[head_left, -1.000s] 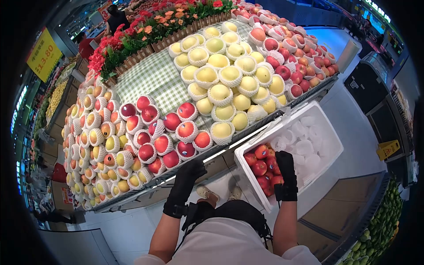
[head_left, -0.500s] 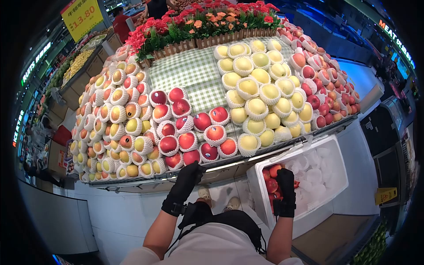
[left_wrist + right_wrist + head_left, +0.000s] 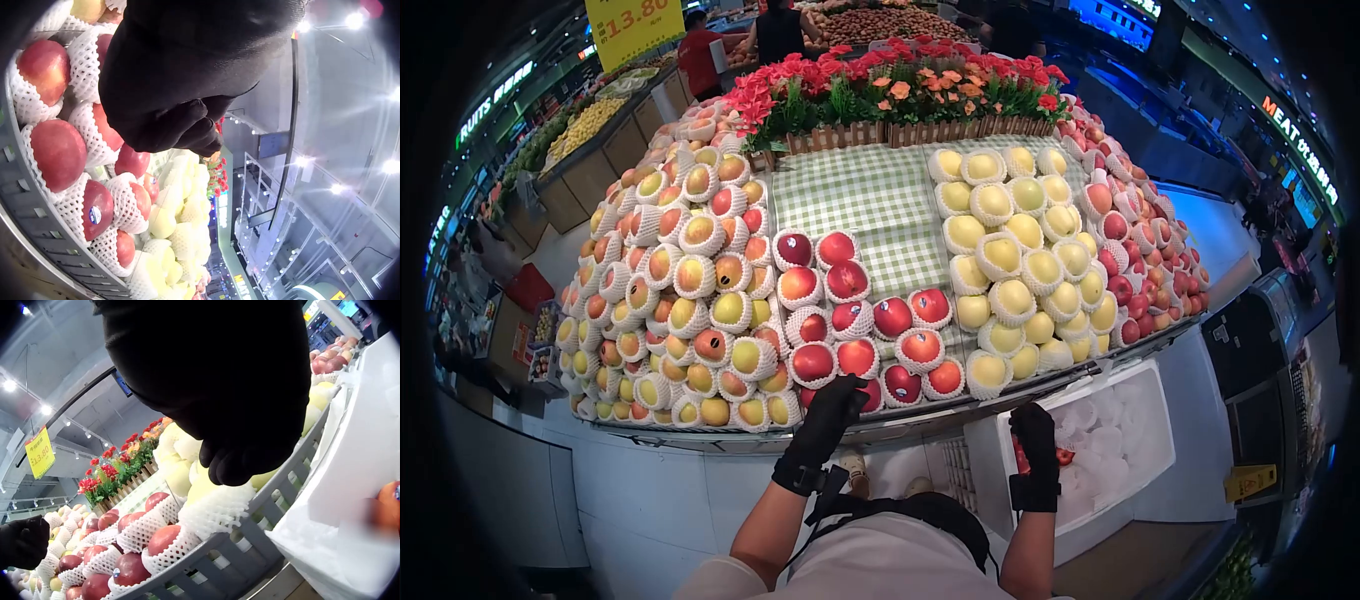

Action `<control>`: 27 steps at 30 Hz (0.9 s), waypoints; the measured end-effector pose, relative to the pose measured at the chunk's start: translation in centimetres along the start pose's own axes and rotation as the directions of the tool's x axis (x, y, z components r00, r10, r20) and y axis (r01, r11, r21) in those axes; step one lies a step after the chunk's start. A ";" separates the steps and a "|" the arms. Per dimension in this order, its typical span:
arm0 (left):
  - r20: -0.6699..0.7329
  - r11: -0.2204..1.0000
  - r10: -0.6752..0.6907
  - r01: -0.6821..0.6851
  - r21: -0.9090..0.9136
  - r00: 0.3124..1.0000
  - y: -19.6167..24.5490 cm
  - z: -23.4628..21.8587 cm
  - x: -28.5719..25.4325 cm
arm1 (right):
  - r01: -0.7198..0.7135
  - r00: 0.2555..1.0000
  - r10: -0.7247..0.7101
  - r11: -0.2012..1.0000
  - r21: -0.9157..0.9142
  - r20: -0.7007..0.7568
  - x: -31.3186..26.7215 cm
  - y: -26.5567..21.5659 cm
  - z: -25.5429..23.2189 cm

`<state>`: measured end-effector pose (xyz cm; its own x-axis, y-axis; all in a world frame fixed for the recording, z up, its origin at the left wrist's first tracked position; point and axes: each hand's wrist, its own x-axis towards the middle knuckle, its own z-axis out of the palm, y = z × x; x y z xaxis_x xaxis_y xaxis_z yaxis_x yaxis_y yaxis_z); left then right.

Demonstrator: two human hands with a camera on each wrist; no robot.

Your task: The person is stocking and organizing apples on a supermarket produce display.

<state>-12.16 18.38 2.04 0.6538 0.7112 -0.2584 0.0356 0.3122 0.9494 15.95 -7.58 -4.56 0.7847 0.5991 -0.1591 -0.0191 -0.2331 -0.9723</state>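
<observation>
My left hand (image 3: 828, 420), in a black glove, hovers at the shelf's front edge beside the netted red apples (image 3: 857, 357). Its fingers are loosely curled, with nothing seen in them in the left wrist view. My right hand (image 3: 1033, 445), gloved alike, hangs over the left end of a white foam box (image 3: 1168, 420). The right wrist view shows its fingertips bent loosely inward, holding nothing visible, with pale yellow apples (image 3: 181, 478) behind. Inside the box, a red apple (image 3: 1064, 457) peeks out beside the right hand, near empty foam nets (image 3: 1120, 415).
Green checked cloth (image 3: 850, 195) covers the display behind the red apples. Yellow apples (image 3: 1014, 300) lie to the right, and mottled apples (image 3: 690, 275) are heaped left. Flowers (image 3: 900, 85) line the back. A grey slatted rail (image 3: 250, 550) borders the front.
The head view has lifted and turned, bringing the display lower and the foam box toward the bottom right. Both hands now sit nearer the display's front edge, their fingers still curled.
</observation>
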 end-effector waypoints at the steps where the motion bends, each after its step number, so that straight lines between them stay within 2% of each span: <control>1: 0.013 0.946 -0.168 0.165 -0.280 0.986 0.8 -0.5 0.1 | -0.093 0.996 0.093 0.996 -0.014 -0.003 0.5 -0.2 0.8; 4: -0.001 0.989 -0.009 0.009 -0.150 1.000 0.5 -2.3 0.0 | -0.029 1.000 0.029 0.999 -0.043 -0.003 1.3 -1.2 3.0; 5: -0.015 0.994 0.014 -0.016 -0.108 1.000 0.3 -2.9 0.1 | -0.012 0.999 0.020 0.986 -0.165 0.044 1.6 -1.7 3.3; 7: -0.038 0.998 0.063 -0.064 -0.019 0.997 -0.2 -4.1 0.5 | 0.032 0.995 -0.015 0.986 -0.161 0.103 2.3 -2.2 4.3; 9: -0.035 0.996 0.066 -0.068 -0.052 0.997 -0.1 -5.1 0.6 | 0.059 0.989 -0.039 0.989 -0.139 0.143 2.9 -2.3 5.3; 12: -0.061 0.979 0.029 -0.041 -0.199 0.998 1.0 -6.0 0.7 | 0.015 0.988 0.035 0.951 -0.310 0.154 3.3 -5.1 7.5; 13: -0.074 0.964 0.008 -0.027 -0.265 0.997 1.4 -6.2 0.8 | -0.004 0.986 0.034 0.983 -0.184 0.160 3.4 -5.2 8.3; 16: -0.114 0.938 0.027 -0.064 -0.342 0.993 1.1 -7.6 1.8 | 0.137 0.979 -0.078 0.936 -0.324 0.190 4.3 -5.2 10.0; 17: -0.110 0.928 0.023 -0.062 -0.368 0.994 1.2 -8.0 2.1 | 0.141 0.976 -0.075 0.932 -0.333 0.203 4.4 -5.6 10.6; 19: -0.109 0.920 0.022 -0.063 -0.388 0.994 1.7 -8.7 2.4 | 0.144 0.972 -0.066 0.925 -0.351 0.225 4.3 -6.4 11.7; 21: -0.104 0.904 0.032 -0.073 -0.420 0.994 1.7 -9.4 2.7 | 0.123 0.968 -0.053 0.952 -0.279 0.247 5.0 -5.7 12.8; 27: -0.068 0.937 0.053 -0.073 -0.342 0.996 1.8 -10.9 2.1 | 0.110 0.955 -0.035 0.963 -0.244 0.295 5.4 -6.6 16.7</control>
<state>-19.03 27.30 1.24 0.6021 0.7677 -0.2192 -0.2733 0.4562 0.8469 9.90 9.99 -1.82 0.5672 0.8061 -0.1687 0.2194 -0.3453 -0.9125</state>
